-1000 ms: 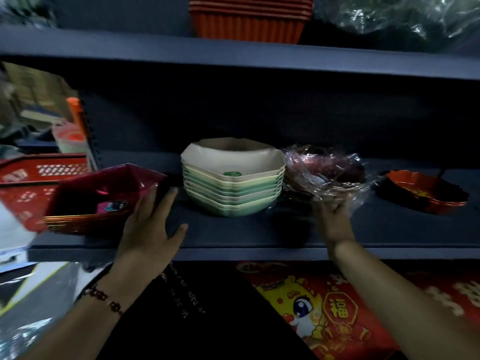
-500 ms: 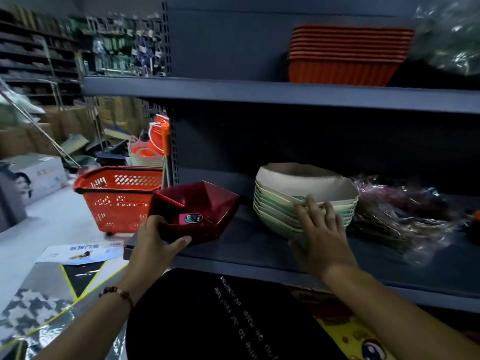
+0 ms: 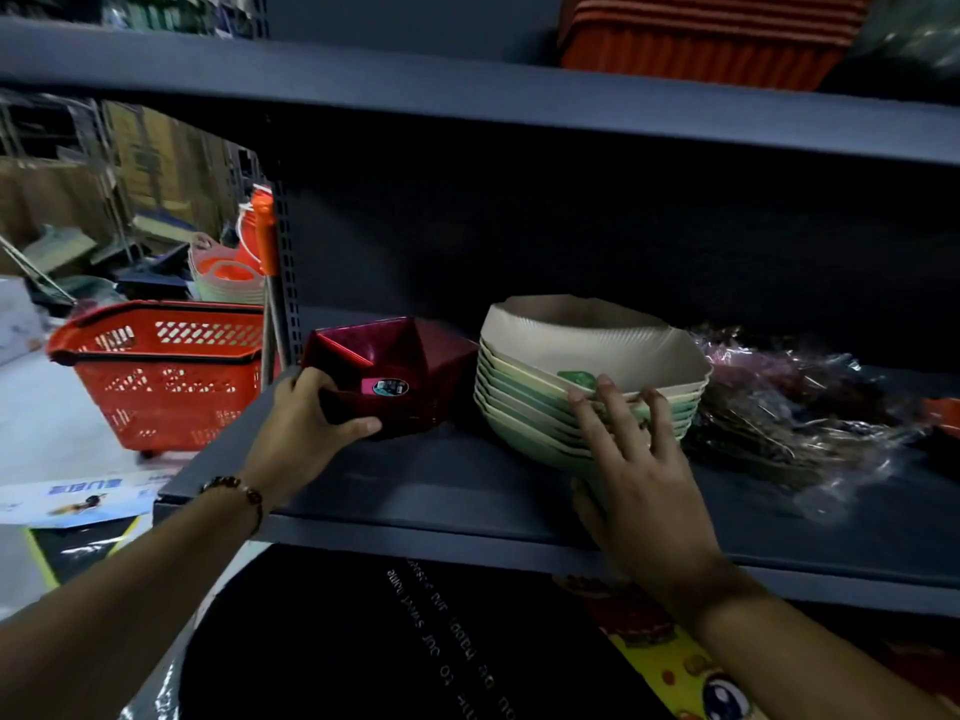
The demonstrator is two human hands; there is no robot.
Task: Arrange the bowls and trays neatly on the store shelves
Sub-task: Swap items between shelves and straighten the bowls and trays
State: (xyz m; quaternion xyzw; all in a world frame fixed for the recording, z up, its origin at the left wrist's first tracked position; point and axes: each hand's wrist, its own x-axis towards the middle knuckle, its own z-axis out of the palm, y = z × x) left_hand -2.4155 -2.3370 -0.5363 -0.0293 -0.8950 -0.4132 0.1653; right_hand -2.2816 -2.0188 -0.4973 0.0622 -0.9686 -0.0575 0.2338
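Observation:
A stack of dark red angular bowls [image 3: 415, 366] stands at the left end of the grey shelf [image 3: 457, 485]. My left hand [image 3: 306, 428] grips its near rim, thumb inside. Right beside it sits a stack of cream and pale green bowls [image 3: 582, 356]. My right hand [image 3: 634, 459] presses against the front of that stack, fingers spread over the rims and thumb underneath. Plastic-wrapped dark trays [image 3: 779, 407] lie just right of the cream stack.
A stack of orange trays [image 3: 701, 39] sits on the upper shelf. A red shopping basket [image 3: 161, 366] stands on the floor to the left, beyond the shelf post [image 3: 283, 283]. Boxes and clutter fill the aisle behind. A red printed poster [image 3: 675, 662] lies below the shelf.
My left hand moved from beside the red bowls to gripping them, and they now stand closer to the cream stack. My right hand left the wrapped trays and took hold of the cream stack.

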